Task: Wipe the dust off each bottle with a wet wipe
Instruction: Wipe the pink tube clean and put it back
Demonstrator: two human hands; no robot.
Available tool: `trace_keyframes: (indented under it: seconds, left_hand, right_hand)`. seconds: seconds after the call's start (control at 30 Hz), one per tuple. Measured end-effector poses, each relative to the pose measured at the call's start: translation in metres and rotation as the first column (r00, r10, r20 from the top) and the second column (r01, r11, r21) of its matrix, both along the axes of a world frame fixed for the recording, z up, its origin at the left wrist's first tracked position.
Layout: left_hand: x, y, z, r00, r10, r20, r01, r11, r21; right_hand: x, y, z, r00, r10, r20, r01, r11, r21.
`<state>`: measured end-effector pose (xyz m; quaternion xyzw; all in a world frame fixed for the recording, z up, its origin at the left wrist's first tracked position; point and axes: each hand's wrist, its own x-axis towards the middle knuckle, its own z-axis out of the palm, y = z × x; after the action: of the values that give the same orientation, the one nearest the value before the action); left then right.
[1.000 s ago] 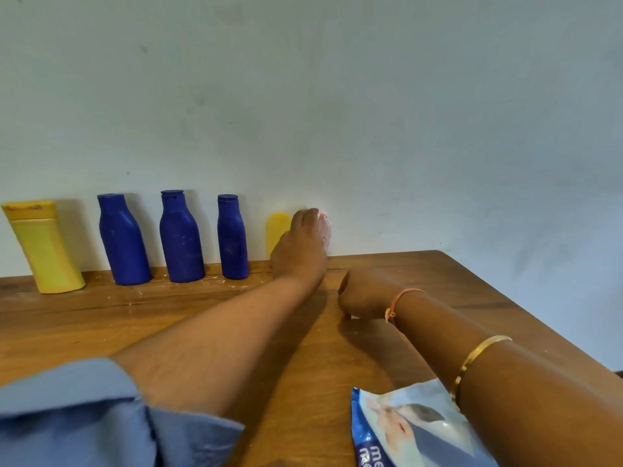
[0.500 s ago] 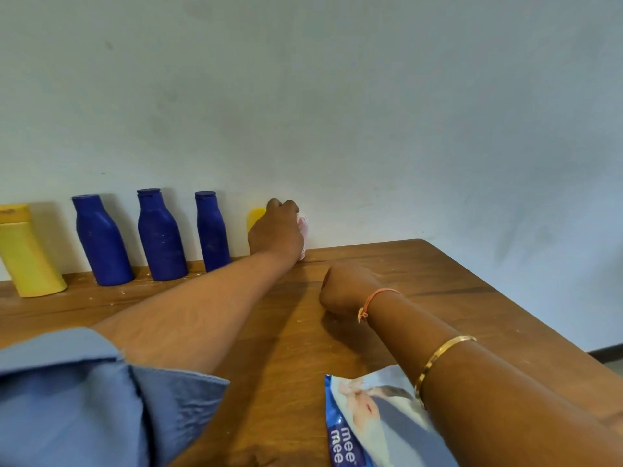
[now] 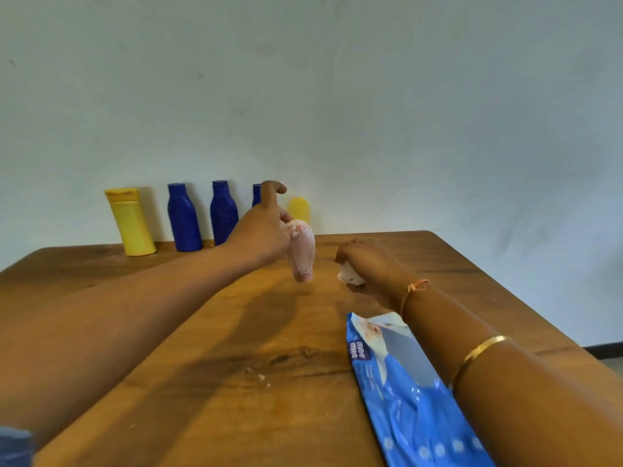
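Note:
My left hand (image 3: 261,232) grips a small pale pink bottle (image 3: 301,252) and holds it tilted above the middle of the wooden table (image 3: 215,348). My right hand (image 3: 369,269) is closed around a crumpled white wet wipe (image 3: 350,276), just right of the pink bottle and apart from it. Along the wall stand a tall yellow bottle (image 3: 129,222), two blue bottles (image 3: 183,219) (image 3: 223,214), a third blue bottle (image 3: 257,193) mostly hidden behind my left hand, and a small yellow bottle (image 3: 299,208).
A blue wet wipe packet (image 3: 404,392) lies flat on the table near my right forearm. White crumbs (image 3: 261,377) dot the wood near the middle. The table's right edge runs diagonally behind my right arm, and a pale wall closes the far side.
My left hand has lifted the pink bottle from its place by the wall and brought it toward me over the table. My right hand has risen off the table with the wipe.

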<state>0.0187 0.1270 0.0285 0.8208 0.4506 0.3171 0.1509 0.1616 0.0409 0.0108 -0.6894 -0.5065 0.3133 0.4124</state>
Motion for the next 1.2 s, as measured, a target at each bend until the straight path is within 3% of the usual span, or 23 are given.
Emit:
trace_keyframes:
  seconds: [0.07, 0.17, 0.37, 0.5, 0.57, 0.67, 0.77, 0.87, 1.0, 1.2]
  left_hand:
    - [-0.018, -0.024, 0.009, 0.995, -0.061, -0.079, 0.060, 0.998, -0.024]
    - [-0.039, -0.056, 0.020, 0.978, -0.117, -0.173, 0.108, 0.992, -0.060]
    - [-0.076, -0.106, 0.040, 0.966, -0.163, -0.198, 0.141, 0.982, -0.123]
    - [-0.100, -0.135, 0.034, 0.989, -0.148, -0.021, 0.144, 0.983, -0.113]
    - [-0.114, -0.150, 0.016, 0.991, -0.092, 0.097, 0.100, 0.991, -0.087]
    - [-0.134, -0.174, -0.024, 0.959, -0.042, 0.282, 0.095, 0.980, -0.177]
    - [-0.148, -0.194, -0.060, 0.914, 0.002, 0.406, 0.134, 0.942, -0.308]
    - [-0.154, -0.203, -0.083, 0.837, -0.001, 0.547, 0.204, 0.928, -0.311]
    - [-0.162, -0.198, -0.091, 0.798, 0.012, 0.603, 0.176, 0.952, -0.252]
    - [-0.174, -0.185, -0.097, 0.803, 0.172, 0.571, 0.003, 0.956, -0.292]
  right_hand:
    - [-0.019, -0.013, 0.006, 0.982, 0.021, -0.190, -0.030, 0.999, -0.045]
    - [-0.044, -0.032, 0.006, 0.959, 0.153, -0.240, -0.179, 0.980, -0.090]
    - [-0.087, -0.071, 0.007, 0.963, 0.250, -0.104, -0.253, 0.967, -0.017]
    - [-0.107, -0.095, 0.003, 0.939, 0.235, -0.250, -0.241, 0.970, 0.007]
    - [-0.114, -0.105, -0.002, 0.905, 0.164, -0.393, -0.178, 0.984, 0.000]
    - [-0.121, -0.118, -0.009, 0.707, -0.002, -0.707, -0.065, 0.996, -0.068]
    - [-0.131, -0.127, -0.018, 0.494, -0.077, -0.866, -0.066, 0.990, -0.126]
    - [-0.144, -0.132, -0.028, 0.418, -0.100, -0.903, -0.092, 0.984, -0.151]
    - [-0.158, -0.134, -0.027, 0.361, -0.128, -0.924, -0.070, 0.984, -0.163]
    - [-0.159, -0.140, -0.021, 0.425, -0.272, -0.864, 0.187, 0.960, -0.210]
